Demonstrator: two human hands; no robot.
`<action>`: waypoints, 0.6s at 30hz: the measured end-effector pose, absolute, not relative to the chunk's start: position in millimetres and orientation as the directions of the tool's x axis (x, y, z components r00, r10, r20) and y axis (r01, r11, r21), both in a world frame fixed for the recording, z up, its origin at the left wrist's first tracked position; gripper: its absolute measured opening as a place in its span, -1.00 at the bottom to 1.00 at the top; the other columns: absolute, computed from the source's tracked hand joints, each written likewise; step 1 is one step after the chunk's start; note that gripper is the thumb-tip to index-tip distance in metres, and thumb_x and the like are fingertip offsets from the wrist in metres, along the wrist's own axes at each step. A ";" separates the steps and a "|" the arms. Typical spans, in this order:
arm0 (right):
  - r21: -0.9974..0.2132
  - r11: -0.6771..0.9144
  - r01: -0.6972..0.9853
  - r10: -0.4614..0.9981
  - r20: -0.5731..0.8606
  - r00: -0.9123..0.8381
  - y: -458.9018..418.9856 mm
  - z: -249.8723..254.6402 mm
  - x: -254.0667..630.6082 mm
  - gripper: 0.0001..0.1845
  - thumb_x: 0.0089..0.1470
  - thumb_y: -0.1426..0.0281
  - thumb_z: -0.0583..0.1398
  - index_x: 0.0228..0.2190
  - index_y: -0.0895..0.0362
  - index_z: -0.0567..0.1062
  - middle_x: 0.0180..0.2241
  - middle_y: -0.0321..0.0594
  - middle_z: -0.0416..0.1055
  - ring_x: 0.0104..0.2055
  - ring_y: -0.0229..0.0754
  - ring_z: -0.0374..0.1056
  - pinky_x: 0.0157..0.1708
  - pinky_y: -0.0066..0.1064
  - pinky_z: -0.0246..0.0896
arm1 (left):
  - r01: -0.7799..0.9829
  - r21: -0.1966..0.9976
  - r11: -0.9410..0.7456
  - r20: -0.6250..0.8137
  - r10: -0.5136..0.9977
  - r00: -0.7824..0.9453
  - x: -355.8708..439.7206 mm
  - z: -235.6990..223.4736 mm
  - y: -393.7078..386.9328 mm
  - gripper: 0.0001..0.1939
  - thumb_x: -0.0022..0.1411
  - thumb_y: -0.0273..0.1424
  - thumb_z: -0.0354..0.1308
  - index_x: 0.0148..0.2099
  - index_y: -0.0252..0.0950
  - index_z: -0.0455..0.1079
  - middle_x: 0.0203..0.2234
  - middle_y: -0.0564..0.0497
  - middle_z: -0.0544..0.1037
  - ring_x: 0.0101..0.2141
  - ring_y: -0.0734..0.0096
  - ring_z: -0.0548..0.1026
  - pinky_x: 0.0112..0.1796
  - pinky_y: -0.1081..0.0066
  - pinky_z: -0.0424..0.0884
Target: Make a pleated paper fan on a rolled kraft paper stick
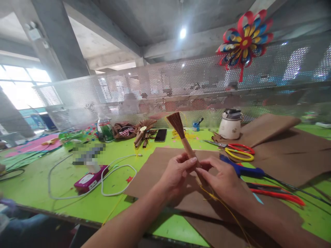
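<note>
My left hand (pixel 179 170) and my right hand (pixel 218 172) both grip a small brown paper broom (pixel 188 146). Its pleated bristle end fans out at the top, tilted up and to the left. The left fingers close round the middle of the handle; just below, the right thumb and fingers pinch it. A yellow string (pixel 224 205) trails from the lower end of the handle, under my right hand. Beneath both hands lie sheets of brown paper (pixel 150 172). A blue glue gun (pixel 248 170) sits right beside my right hand.
Red-and-yellow-handled scissors (pixel 239 151) and red-handled pliers (pixel 279 194) lie to the right. A cream jug (pixel 229 124) and a phone (pixel 160 135) stand or lie farther back. At left are a purple power strip (pixel 91 179) and a white cable (pixel 119 168). A perforated screen (pixel 155 86) borders the green table.
</note>
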State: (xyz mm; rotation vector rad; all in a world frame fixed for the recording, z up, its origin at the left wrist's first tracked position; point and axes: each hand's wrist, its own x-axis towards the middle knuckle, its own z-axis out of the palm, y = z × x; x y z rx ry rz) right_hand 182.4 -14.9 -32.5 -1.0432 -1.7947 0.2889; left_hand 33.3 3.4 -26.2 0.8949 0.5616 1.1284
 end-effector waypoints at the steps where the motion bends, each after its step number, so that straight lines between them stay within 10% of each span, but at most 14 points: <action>1: -0.609 0.590 0.530 0.764 0.633 -0.124 -14.4 -32.9 182.4 -0.90 0.01 0.36 0.24 -0.44 0.14 0.50 -0.50 -0.27 0.45 -0.45 -0.21 0.35 -0.41 -0.40 0.21 | -0.521 0.841 0.147 0.045 0.941 0.337 33.3 -26.9 4.4 -0.66 -0.01 -0.46 0.33 -0.15 -0.40 0.40 -0.41 -0.08 0.53 -0.36 0.33 0.52 -0.25 0.33 0.40; 13: -0.376 0.662 0.649 0.632 0.745 -0.213 -18.3 -36.3 186.7 -0.75 0.11 0.30 0.17 -0.54 0.15 0.35 -0.53 -0.24 0.30 -0.45 -0.22 0.23 -0.42 -0.38 0.10 | -0.479 0.866 0.143 0.027 0.944 0.329 30.1 -26.6 13.1 -0.76 0.01 -0.39 0.32 -0.26 -0.40 0.45 -0.44 -0.04 0.49 -0.50 0.57 0.40 -0.48 0.57 0.28; 18: -0.484 0.666 0.567 0.628 0.774 -0.077 -17.8 -30.2 189.4 -0.73 0.14 0.26 0.12 -0.52 0.14 0.35 -0.51 -0.24 0.30 -0.44 -0.24 0.23 -0.38 -0.40 0.16 | -0.512 0.854 0.093 0.105 0.933 0.344 27.0 -21.7 14.2 -0.81 0.06 -0.40 0.29 -0.27 -0.40 0.46 -0.39 -0.04 0.50 -0.40 0.53 0.44 -0.35 0.55 0.33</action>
